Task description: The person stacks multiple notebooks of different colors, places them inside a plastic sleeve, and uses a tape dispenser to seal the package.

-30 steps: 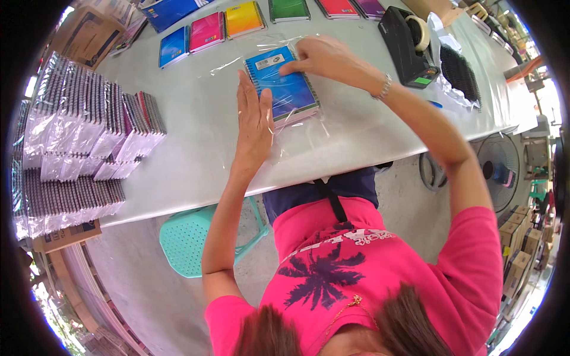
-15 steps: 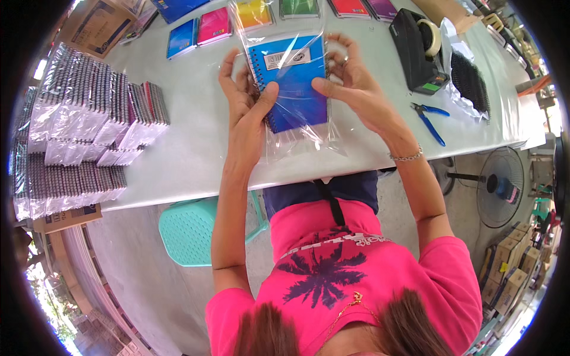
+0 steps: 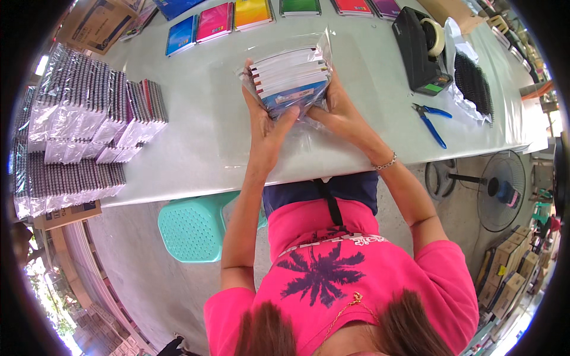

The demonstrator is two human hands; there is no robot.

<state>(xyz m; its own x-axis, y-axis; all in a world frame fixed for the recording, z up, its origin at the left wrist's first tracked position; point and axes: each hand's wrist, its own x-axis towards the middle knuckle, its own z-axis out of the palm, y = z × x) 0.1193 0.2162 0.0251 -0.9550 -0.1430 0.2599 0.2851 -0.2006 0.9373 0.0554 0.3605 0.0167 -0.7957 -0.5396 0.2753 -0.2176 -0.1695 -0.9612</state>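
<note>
Between my two hands is a stack of spiral notebooks (image 3: 292,74) inside a clear plastic bag (image 3: 323,47). The stack is tilted so its white page edges face up, with a blue cover toward me. My left hand (image 3: 270,121) grips the left side, thumb on the blue cover and fingers behind, partly hidden. My right hand (image 3: 337,113) closes round the lower right side, its fingers mostly hidden by the bag. Beyond them, a blue notebook (image 3: 181,35), a pink notebook (image 3: 214,22), a yellow notebook (image 3: 253,13) and several others lie in a row.
Tall piles of plastic-wrapped spiral notebooks (image 3: 77,113) stand at the left. To the right are a black tape dispenser (image 3: 415,56), blue-handled cutters (image 3: 430,121) and a bundle of black spiral bindings (image 3: 473,83). A turquoise stool (image 3: 190,232) and a fan (image 3: 502,190) stand below the table (image 3: 184,148).
The bagged stack has turned from showing its blue cover to showing its page edges. Both hands have shifted to its lower sides, and the bag's top no longer stretches over the far row.
</note>
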